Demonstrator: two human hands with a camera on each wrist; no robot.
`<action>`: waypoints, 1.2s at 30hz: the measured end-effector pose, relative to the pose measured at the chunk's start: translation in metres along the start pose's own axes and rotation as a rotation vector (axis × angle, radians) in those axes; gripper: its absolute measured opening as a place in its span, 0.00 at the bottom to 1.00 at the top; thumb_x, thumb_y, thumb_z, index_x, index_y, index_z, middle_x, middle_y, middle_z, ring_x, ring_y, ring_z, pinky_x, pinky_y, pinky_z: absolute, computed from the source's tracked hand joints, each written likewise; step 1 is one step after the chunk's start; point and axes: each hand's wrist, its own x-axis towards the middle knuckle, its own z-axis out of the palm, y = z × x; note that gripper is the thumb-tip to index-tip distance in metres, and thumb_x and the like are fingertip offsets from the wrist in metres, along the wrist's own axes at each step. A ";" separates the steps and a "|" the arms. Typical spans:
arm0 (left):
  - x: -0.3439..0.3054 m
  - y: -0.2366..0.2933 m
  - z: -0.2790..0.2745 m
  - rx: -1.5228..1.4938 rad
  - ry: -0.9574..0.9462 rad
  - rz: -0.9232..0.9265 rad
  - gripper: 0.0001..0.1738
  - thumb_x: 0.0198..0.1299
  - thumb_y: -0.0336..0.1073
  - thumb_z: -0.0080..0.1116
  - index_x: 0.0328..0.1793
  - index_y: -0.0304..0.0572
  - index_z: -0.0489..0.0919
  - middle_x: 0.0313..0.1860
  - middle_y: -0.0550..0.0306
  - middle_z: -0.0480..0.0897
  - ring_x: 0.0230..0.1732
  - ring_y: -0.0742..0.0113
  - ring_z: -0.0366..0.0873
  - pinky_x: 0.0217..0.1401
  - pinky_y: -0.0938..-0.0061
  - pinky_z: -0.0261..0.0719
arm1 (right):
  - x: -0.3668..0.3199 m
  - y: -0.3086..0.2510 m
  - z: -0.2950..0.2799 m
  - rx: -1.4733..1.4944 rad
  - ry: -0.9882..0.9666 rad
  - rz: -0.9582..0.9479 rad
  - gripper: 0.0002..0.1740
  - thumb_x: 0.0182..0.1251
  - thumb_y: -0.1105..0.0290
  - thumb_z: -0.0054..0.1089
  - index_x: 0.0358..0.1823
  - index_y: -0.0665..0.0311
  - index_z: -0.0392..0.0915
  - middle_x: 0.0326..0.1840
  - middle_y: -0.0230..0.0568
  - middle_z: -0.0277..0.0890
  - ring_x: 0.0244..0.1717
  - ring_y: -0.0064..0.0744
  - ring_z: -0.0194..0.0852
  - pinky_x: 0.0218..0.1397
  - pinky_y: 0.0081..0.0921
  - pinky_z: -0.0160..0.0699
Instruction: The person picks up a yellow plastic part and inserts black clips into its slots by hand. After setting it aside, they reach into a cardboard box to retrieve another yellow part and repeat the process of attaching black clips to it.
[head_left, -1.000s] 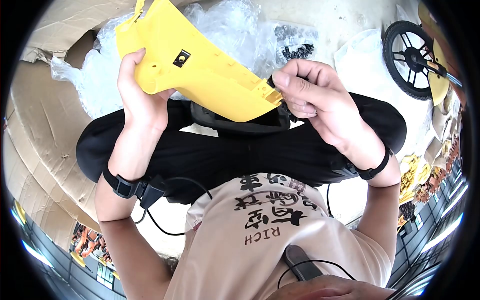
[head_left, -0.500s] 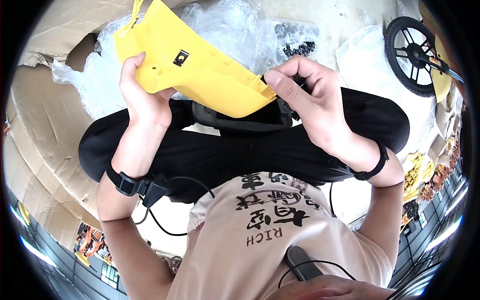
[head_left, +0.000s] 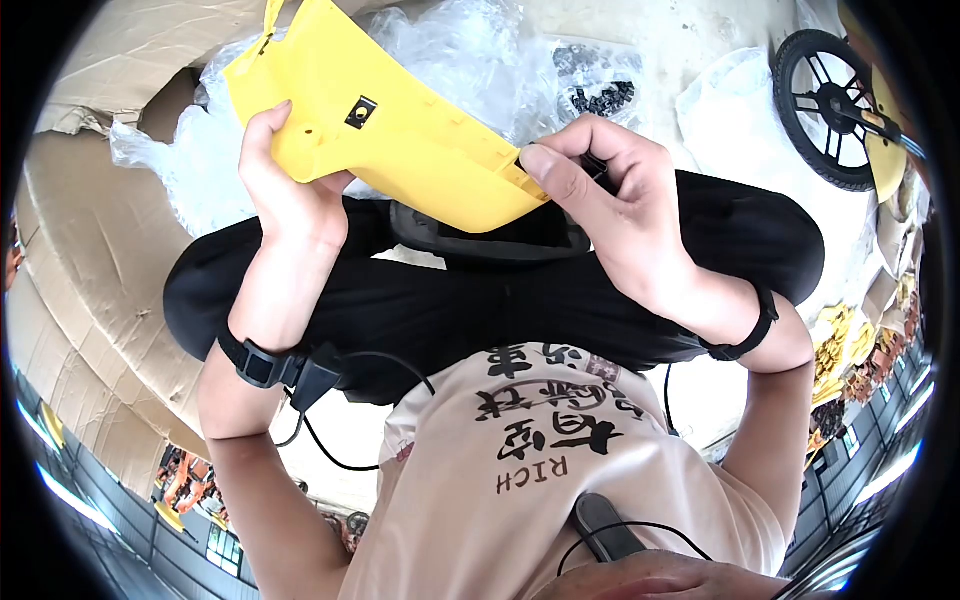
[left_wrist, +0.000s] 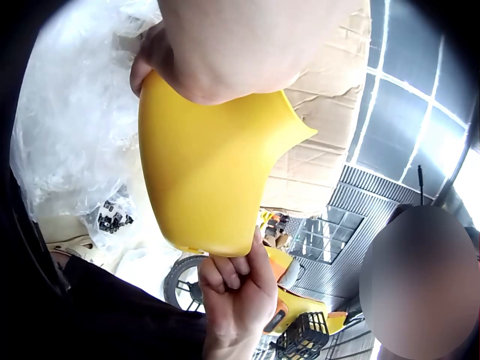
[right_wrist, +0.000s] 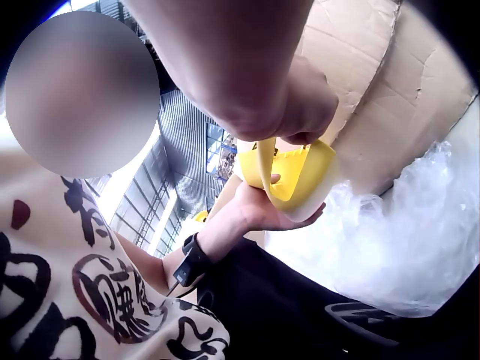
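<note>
A curved yellow plastic shell (head_left: 400,125) is held up above the lap, a small black clip (head_left: 361,112) set in its face. The left hand (head_left: 290,190) grips its wide end, thumb on the near face. At the narrow end the right hand (head_left: 625,205) pinches a small dark piece at the shell's edge between thumb and index finger; the piece is mostly hidden. In the left wrist view the shell's smooth outer side (left_wrist: 206,165) shows, with the right hand (left_wrist: 240,300) at its lower tip. The right wrist view shows the shell's hollow inside (right_wrist: 289,172).
A black hollow part (head_left: 480,245) lies between the legs. Behind the shell are clear plastic wrap (head_left: 460,60) and a bag of small black pieces (head_left: 605,95). Cardboard (head_left: 80,240) lies at the left, a spoked black wheel (head_left: 825,110) at the far right.
The right thumb and index finger have shifted left along with the dark piece, closer against the shell's narrow end. The shell has moved slightly left; the left hand keeps its grip.
</note>
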 end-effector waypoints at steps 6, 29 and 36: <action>0.000 0.001 0.002 0.020 0.015 0.011 0.27 0.61 0.50 0.51 0.62 0.44 0.72 0.53 0.56 0.81 0.54 0.62 0.79 0.53 0.61 0.75 | -0.004 0.004 0.005 -0.185 0.008 -0.084 0.08 0.68 0.73 0.64 0.33 0.71 0.80 0.24 0.28 0.75 0.27 0.11 0.65 0.30 0.15 0.65; -0.001 -0.012 -0.008 -0.098 -0.065 -0.034 0.28 0.57 0.49 0.57 0.61 0.45 0.73 0.53 0.57 0.81 0.54 0.62 0.78 0.54 0.64 0.74 | 0.031 -0.011 -0.038 0.342 -0.508 0.768 0.09 0.60 0.77 0.71 0.39 0.75 0.83 0.20 0.27 0.70 0.15 0.11 0.52 0.18 0.14 0.44; -0.003 -0.006 -0.009 -0.082 -0.092 -0.075 0.26 0.58 0.48 0.56 0.61 0.44 0.74 0.53 0.58 0.81 0.55 0.62 0.78 0.56 0.64 0.74 | 0.024 -0.028 -0.032 0.187 -0.455 0.573 0.11 0.60 0.74 0.71 0.41 0.75 0.84 0.21 0.27 0.73 0.17 0.10 0.53 0.18 0.14 0.45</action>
